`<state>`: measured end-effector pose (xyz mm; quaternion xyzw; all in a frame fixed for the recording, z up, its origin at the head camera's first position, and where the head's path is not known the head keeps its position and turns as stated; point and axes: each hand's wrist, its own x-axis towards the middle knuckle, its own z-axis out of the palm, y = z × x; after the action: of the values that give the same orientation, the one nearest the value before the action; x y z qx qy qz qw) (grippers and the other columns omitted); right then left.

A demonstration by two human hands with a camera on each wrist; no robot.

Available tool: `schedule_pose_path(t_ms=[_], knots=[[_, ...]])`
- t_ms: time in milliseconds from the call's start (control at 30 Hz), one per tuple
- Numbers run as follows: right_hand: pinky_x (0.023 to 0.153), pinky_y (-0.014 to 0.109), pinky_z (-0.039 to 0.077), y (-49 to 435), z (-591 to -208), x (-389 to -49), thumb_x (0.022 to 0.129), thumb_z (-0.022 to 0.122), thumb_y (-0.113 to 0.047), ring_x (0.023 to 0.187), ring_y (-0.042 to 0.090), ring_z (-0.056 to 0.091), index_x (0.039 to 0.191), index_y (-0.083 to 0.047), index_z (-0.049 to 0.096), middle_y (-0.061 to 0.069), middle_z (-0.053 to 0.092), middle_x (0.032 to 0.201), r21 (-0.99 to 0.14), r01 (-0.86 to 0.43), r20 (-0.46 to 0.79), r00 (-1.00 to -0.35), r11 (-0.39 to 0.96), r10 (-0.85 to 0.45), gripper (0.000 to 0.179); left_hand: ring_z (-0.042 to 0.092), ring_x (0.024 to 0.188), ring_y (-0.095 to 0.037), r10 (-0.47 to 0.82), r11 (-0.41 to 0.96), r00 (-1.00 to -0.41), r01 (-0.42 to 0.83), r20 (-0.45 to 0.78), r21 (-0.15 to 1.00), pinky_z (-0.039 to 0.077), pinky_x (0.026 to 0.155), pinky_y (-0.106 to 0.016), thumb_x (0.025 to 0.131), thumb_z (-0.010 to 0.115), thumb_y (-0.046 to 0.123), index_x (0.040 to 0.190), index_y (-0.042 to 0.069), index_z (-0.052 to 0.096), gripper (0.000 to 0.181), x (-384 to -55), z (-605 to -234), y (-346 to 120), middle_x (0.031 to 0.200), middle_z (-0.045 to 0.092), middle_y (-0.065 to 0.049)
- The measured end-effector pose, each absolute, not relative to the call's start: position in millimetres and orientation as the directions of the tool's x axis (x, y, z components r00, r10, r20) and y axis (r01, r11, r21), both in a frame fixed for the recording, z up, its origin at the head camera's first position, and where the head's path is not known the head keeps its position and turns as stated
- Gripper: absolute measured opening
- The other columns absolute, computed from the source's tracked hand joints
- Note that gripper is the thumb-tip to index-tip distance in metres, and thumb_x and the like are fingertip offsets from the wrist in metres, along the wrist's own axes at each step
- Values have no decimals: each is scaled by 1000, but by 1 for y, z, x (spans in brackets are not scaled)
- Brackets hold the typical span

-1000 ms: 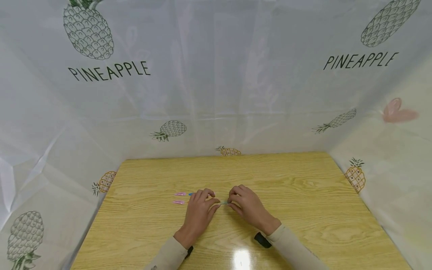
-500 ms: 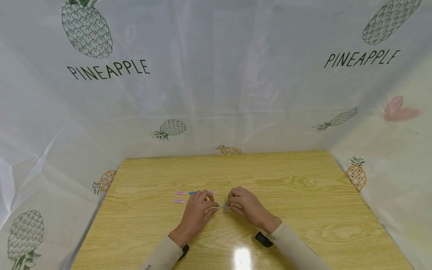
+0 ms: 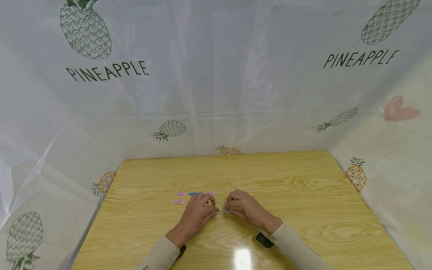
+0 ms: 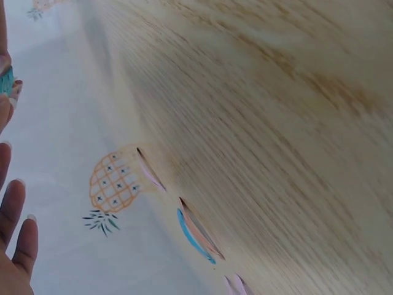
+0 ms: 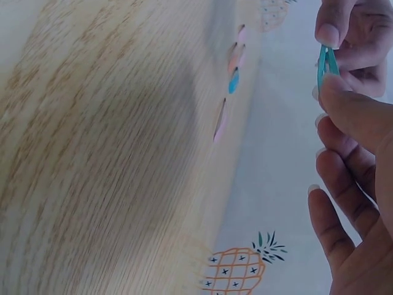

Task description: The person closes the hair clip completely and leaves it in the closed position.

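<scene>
A teal snap hair clip [image 5: 332, 61] is held between my two hands above the table. My left hand [image 3: 198, 212] pinches one end with thumb and forefinger. The other end is pinched by my right hand [image 3: 248, 211], its remaining fingers loosely spread in the right wrist view. Fingertips cover both ends of the clip. Beyond the left hand lie a blue hair clip [image 3: 194, 194] and a pink hair clip [image 3: 212, 193], with further pink clips to the left. An orange-looking clip [image 4: 201, 230] lies beside the blue one in the left wrist view.
The wood-grain table [image 3: 287, 180] is bordered at the back and sides by a white pineapple-print sheet [image 3: 270, 131]. Two pink clips lie at left, the far one [image 3: 180, 194] behind the near one [image 3: 178, 202]. Light glares off the front of the table.
Both hands have drawn slightly toward the body with the teal hair clip between them. More of the blue and pink clips now shows behind the left hand.
</scene>
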<state>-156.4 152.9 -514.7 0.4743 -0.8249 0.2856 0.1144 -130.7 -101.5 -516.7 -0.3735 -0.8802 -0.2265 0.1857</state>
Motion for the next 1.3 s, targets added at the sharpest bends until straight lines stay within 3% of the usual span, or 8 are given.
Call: schedule_pose_path(t_ms=[200,500,800,1067,1300], knots=[[81,25,52,153,-517,-158,86,86,-6,89,9,58,89,-14,76,-6,65,101,-355,-864,469,-496,358,-731,13,56,97,-13,604,602,-618,768,503,221,49,85,-34,93,81,23,89,19,83,5,-131,-517,-102,106,62,8],[85,32,52,154,-518,-159,87,85,-9,91,10,59,91,-16,75,-7,64,101,-310,-889,486,-453,337,-748,13,58,96,-13,611,555,-575,801,545,224,48,82,-32,85,88,14,87,19,82,8,-133,-520,-102,108,66,6],[92,39,52,154,-520,-160,86,86,-7,93,9,58,90,-16,76,-9,64,102,-348,-880,470,-463,323,-752,14,62,105,-17,602,530,-575,807,554,261,49,85,-36,84,88,12,86,19,82,9,-135,-524,-102,112,67,5],[93,38,52,154,-518,-160,85,86,-7,94,10,59,90,-15,76,-9,65,103,-374,-868,440,-476,327,-761,14,63,114,-18,607,525,-584,804,539,280,53,93,-41,84,88,12,86,18,81,10,-136,-524,-102,115,67,6],[95,40,53,154,-519,-161,87,85,-6,96,11,60,91,-14,76,-7,66,103,-377,-874,448,-461,305,-766,13,62,115,-18,606,517,-590,802,534,299,52,93,-41,85,87,11,86,17,81,9,-136,-523,-102,115,67,6]])
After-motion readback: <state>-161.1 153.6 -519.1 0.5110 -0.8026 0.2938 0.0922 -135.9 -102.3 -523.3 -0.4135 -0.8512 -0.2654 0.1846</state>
